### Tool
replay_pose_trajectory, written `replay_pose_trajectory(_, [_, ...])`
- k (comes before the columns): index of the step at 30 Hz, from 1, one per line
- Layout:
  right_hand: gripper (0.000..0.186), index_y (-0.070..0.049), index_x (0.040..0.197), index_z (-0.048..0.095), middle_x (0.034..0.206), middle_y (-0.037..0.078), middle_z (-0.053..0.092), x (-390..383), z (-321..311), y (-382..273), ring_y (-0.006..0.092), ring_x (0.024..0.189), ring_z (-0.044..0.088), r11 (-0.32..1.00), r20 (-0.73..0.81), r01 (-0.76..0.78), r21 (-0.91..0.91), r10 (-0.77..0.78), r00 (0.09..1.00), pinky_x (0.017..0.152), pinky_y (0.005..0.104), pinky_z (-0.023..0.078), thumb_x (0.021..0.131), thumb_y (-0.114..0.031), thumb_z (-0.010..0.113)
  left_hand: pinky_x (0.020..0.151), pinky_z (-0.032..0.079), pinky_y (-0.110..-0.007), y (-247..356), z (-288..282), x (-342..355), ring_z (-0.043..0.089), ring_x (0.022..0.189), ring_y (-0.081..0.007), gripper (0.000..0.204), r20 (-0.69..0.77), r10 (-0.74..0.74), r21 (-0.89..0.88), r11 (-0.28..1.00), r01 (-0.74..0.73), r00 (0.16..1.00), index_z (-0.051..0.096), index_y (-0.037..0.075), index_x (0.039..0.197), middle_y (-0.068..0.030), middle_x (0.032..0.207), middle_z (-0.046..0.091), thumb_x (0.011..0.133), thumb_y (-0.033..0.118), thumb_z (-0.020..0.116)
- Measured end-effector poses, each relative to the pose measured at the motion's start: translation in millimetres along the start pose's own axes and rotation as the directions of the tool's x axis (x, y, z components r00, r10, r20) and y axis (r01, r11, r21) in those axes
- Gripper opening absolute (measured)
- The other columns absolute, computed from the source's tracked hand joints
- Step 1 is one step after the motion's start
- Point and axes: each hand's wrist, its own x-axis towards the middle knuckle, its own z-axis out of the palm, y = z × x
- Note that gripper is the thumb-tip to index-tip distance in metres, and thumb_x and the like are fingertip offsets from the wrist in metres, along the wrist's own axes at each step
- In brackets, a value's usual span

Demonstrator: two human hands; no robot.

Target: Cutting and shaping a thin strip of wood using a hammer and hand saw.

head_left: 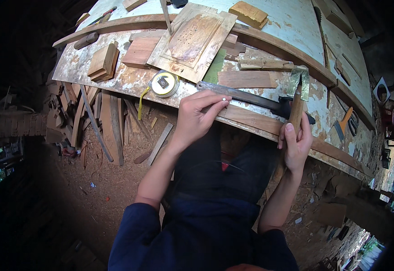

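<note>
My left hand (200, 113) is over the bench's near edge, thumb and forefinger pinched on a small white piece (224, 99) too small to name. My right hand (297, 142) is closed round the wooden handle of an upright tool (297, 106). The handle narrows to a dark tip, against a flat, shiny greenish metal piece (300, 77); I cannot tell whether they are joined. Between my hands lies a long flat metal tool (246, 96) with a black handle. A yellow-and-white tape measure (165, 84) rests left of my left hand, its yellow strap hanging over the edge.
A carved wooden panel (194, 40) lies on the worn bench (72, 67), among wooden blocks (102, 62). A long wooden rail (292, 49) crosses behind. An orange-handled scraper-like tool (343, 123) lies at right. Offcuts (111, 122) lean below the bench, over a sawdust-covered floor (97, 189).
</note>
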Motion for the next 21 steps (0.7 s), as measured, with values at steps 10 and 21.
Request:
replay_pose_trajectory(10, [0.06,0.009,0.152,0.041,0.09,0.002,0.06,0.1,1.3,-4.8,0.0035,0.064,0.052,0.999,0.017,-0.054,0.004,0.054,0.998,0.051,0.0196,0.042,0.103,-0.017,0.066,0.076,0.055,-0.028,-3.2,2.8,-2.2,0.074,0.083,-0.0172,0.014,-0.072,-0.005,-0.001,1.0,0.005,0.997,0.081,-0.001,0.105,-0.0126,0.093,0.079,0.093,0.0,0.074])
replay_pose_trajectory(21, [0.059,0.009,0.152,0.042,0.089,0.002,0.06,0.1,1.2,-2.9,0.0035,0.063,0.051,0.999,0.029,-0.024,0.027,0.023,0.999,0.051,0.0199,0.041,0.104,-0.016,0.066,0.076,0.055,-0.028,-3.3,8.2,-1.2,0.074,0.083,-0.0185,0.014,-0.066,0.029,0.068,0.997,-0.024,0.997,0.081,-0.001,0.105,-0.013,0.093,0.079,0.093,0.001,0.075])
